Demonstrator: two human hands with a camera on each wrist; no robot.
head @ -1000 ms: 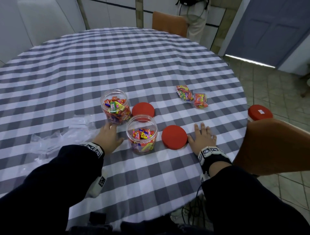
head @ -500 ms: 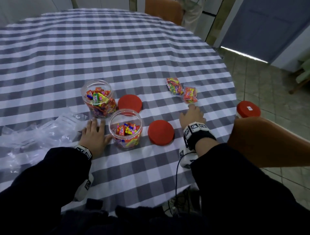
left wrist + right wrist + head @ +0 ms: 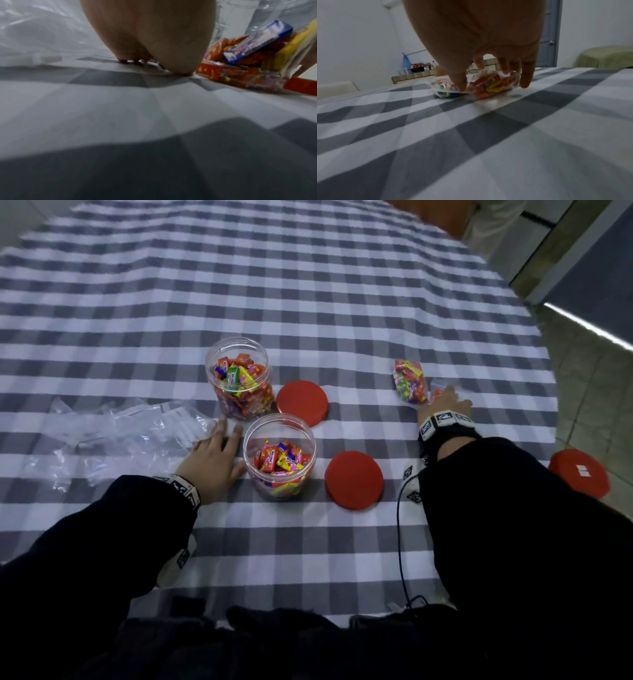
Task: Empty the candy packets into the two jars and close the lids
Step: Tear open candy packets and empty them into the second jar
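Two lidless clear jars part-filled with candy stand mid-table, the far jar (image 3: 238, 378) and the near jar (image 3: 279, 455) (image 3: 257, 54). One red lid (image 3: 302, 402) lies behind the near jar. The other red lid (image 3: 354, 480) lies to its right. My left hand (image 3: 214, 460) (image 3: 150, 40) rests flat on the cloth left of the near jar and holds nothing. At the right, my right hand (image 3: 445, 405) (image 3: 488, 75) arches over a candy packet (image 3: 489, 83), with thumb and little finger on either side of it. A second full packet (image 3: 409, 381) (image 3: 443, 88) lies just to its left.
Several empty clear wrappers (image 3: 120, 433) (image 3: 34, 40) lie crumpled left of my left hand. The round table's edge (image 3: 548, 405) curves close past my right hand. A red stool (image 3: 579, 472) stands on the floor beyond it. A cable (image 3: 399, 542) hangs from my right wrist.
My right hand left the cloth beside the near lid and reached forward onto the right-hand packet. The left hand flattened next to the near jar. My head tilted down and closer.
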